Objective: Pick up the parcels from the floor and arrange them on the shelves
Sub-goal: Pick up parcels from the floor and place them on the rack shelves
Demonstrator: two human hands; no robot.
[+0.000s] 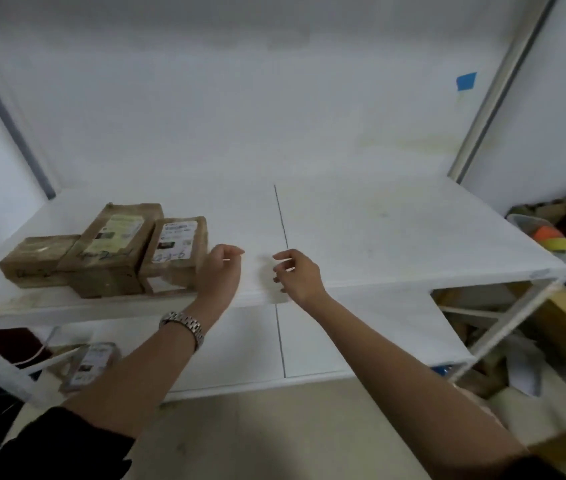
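On the lower shelf [343, 341], near its left end, a labelled parcel [91, 367] lies partly behind your left forearm. At the upper shelf's [378, 244] front edge, your left hand [220, 271] and right hand [297, 275] hover, fingers loosely curled, holding nothing. A row of three parcels [111, 247] sits by the front-left corner, and the rightmost parcel [179, 245] is just beside your left hand.

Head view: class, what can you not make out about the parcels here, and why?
- Head view: parcel labels, print too small and blurred to read.
- Head view: lower-shelf parcel, blurred, partly behind the left forearm.
- Head view: clutter at right, blurred, cut off by the frame edge.
- Head view: left hand, contact with nearest parcel unclear.
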